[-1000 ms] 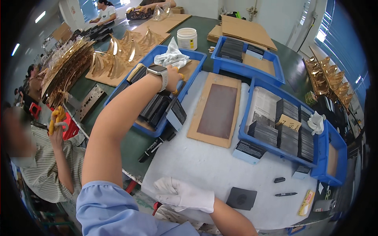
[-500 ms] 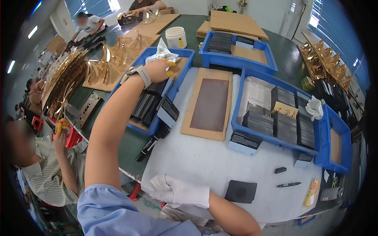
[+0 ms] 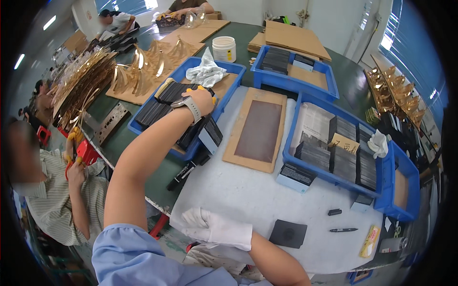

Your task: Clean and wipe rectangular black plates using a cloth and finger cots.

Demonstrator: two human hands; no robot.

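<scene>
My left hand (image 3: 202,99), bare with yellow finger covers and a watch on the wrist, reaches into the left blue tray (image 3: 237,82). Its curled fingers are at the end of a stack of thin black plates (image 3: 155,112); what they grip is hidden. A crumpled white cloth (image 3: 206,71) lies just beyond, apart from the hand. My right hand (image 3: 214,228), in a white glove, rests loosely at the near edge of the white-covered table, fingers apart and nothing visible in them. A dark square piece (image 3: 288,233) lies to its right.
A brown panel on cardboard (image 3: 257,128) lies mid-table. Right of it stands a blue tray (image 3: 329,178) of black stacks; another tray (image 3: 319,90) is behind. A pen (image 3: 343,230), its cap (image 3: 335,212) and a marker (image 3: 181,176) lie nearby. A co-worker (image 3: 67,190) sits at left.
My left hand has drawn back from beside the white cloth toward the black stack, and the cloth is now fully in sight. My right hand stays in place. The whole view has shifted slightly.
</scene>
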